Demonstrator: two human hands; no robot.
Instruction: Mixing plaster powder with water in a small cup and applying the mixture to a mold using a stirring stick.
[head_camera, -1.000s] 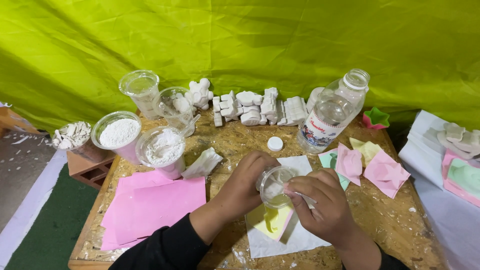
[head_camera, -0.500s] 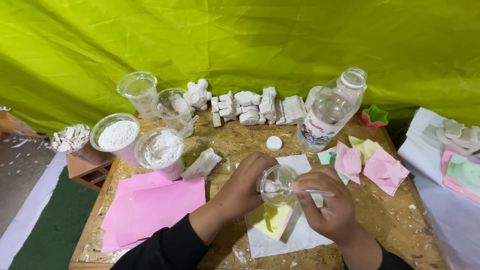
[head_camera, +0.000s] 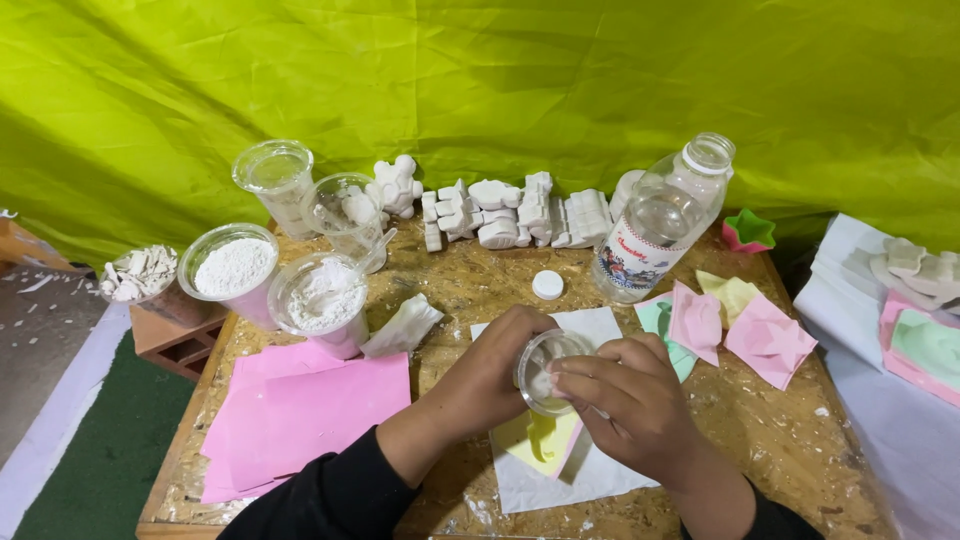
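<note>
Left hand (head_camera: 495, 375) wrapped around small clear cup (head_camera: 545, 370), tilted above yellow mould (head_camera: 535, 440) at table centre; right hand (head_camera: 630, 405) curled at its rim, fingertips inside. Likely risk: spilling onto white sheet (head_camera: 590, 470) through over-tilting, or knocking the open bottle (head_camera: 660, 225) at one o'clock.

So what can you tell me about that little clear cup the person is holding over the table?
The small clear plastic cup is round and see-through, with a thin rim and a whitish film inside. It is tipped toward the camera, so its open mouth shows. The left hand wraps its side; the right hand has its fingers at the rim. It is held above a yellow mould lying on a white paper sheet on the wooden chipboard table.
</note>
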